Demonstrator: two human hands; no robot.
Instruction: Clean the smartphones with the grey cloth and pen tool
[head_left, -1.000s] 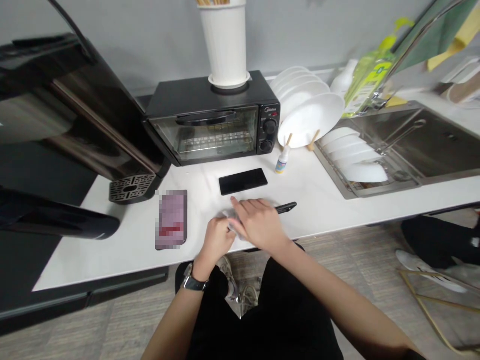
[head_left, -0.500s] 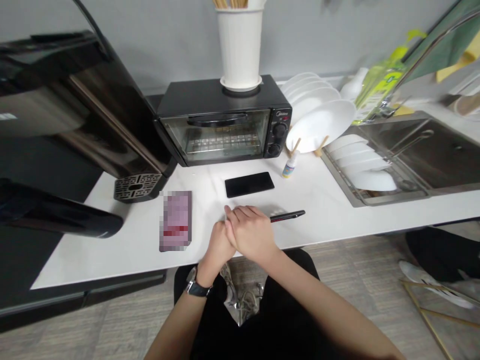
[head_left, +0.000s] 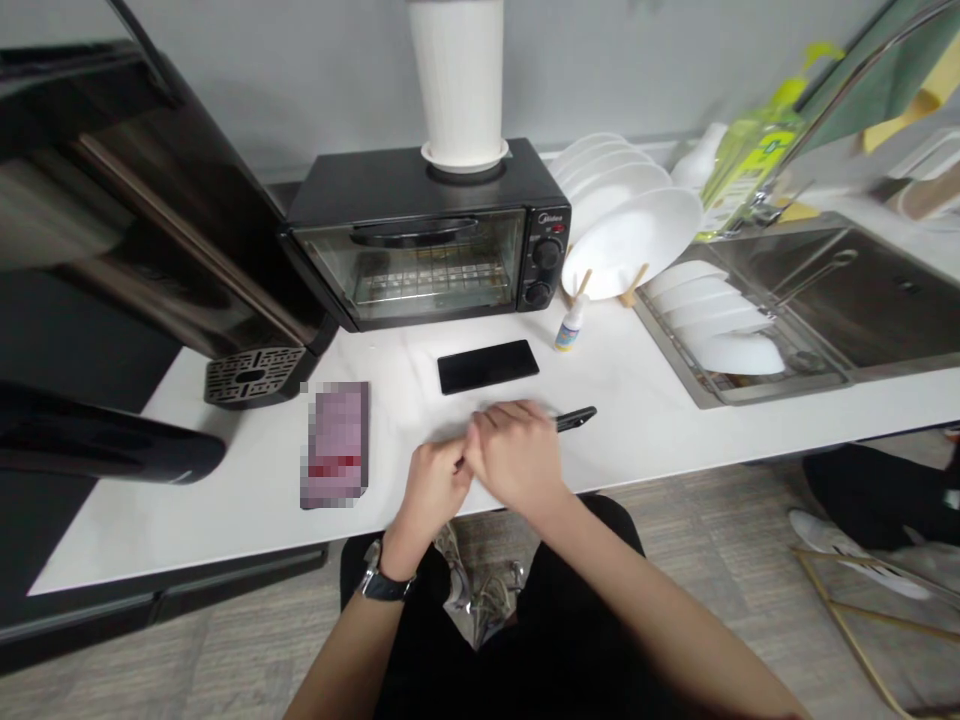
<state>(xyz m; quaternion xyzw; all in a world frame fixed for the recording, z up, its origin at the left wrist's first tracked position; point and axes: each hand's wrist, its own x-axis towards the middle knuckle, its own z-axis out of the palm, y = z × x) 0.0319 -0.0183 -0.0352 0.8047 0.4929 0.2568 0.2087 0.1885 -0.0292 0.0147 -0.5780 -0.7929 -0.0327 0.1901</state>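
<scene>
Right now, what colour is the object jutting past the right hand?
The jutting end is black (head view).

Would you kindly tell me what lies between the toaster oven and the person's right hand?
In the head view, a black phone-like slab lies flat on the white counter between the toaster oven and the right hand.

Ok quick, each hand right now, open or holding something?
Left hand: fingers curled closed; what it holds cannot be told.
Right hand: closed over a slim, black, phone-like object, its end sticking out.
</scene>
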